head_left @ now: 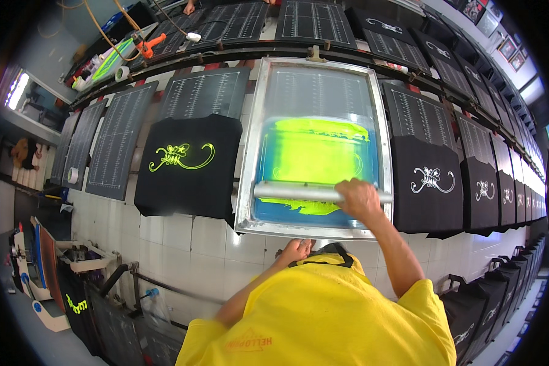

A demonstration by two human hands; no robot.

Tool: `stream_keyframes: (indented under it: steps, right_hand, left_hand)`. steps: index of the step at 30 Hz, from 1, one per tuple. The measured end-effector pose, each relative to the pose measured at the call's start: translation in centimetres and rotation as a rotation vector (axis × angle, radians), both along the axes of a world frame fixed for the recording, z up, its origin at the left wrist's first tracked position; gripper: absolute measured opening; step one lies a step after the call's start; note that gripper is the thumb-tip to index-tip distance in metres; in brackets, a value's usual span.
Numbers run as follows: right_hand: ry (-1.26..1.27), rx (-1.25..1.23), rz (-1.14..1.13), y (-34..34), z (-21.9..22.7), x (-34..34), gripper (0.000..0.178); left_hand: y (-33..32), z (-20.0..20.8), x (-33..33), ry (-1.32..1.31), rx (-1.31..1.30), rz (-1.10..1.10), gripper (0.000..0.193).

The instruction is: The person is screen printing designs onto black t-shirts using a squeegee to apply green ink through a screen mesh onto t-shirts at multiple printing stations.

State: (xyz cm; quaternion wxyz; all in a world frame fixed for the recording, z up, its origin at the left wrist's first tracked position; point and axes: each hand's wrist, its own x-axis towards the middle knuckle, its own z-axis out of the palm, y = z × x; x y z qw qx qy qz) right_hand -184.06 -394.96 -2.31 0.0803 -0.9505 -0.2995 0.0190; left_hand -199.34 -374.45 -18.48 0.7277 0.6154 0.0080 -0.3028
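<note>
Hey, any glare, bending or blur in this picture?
Head view: the rail bows toward a black rim; head view: glare whitens the boards at far right, and a highlight sits on the floor; head view: the frame, squeegee and right hand look fairly sharp.

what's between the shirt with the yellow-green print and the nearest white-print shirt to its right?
Head view: a metal-framed screen, with yellow-green ink on it and a silver squeegee gripped in the right hand.
</note>
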Motion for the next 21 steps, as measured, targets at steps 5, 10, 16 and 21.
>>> stream_keyframes:
  steps: [5, 10, 16, 21]
  right_hand:
    - [-0.108, 0.039, 0.027, 0.1, -1.5, -6.2, 0.027]
    - [-0.049, 0.019, 0.011, -0.1, -2.6, -8.7, 0.046]
    - [0.016, 0.042, -0.005, -0.2, -2.6, -9.7, 0.053]
    - [0.027, 0.078, -0.028, -0.4, -2.7, -10.1, 0.055]
  left_hand:
    - [0.4, 0.7, 0.3, 0.044, -0.036, -0.006, 0.054]
    - [0.8, 1.5, 0.7, 0.181, -0.045, -0.049, 0.044]
    - [1.4, 3.8, 1.0, 0.148, 0.021, -0.099, 0.033]
    - [1.4, 4.1, 1.0, 0.092, 0.118, -0.135, 0.034]
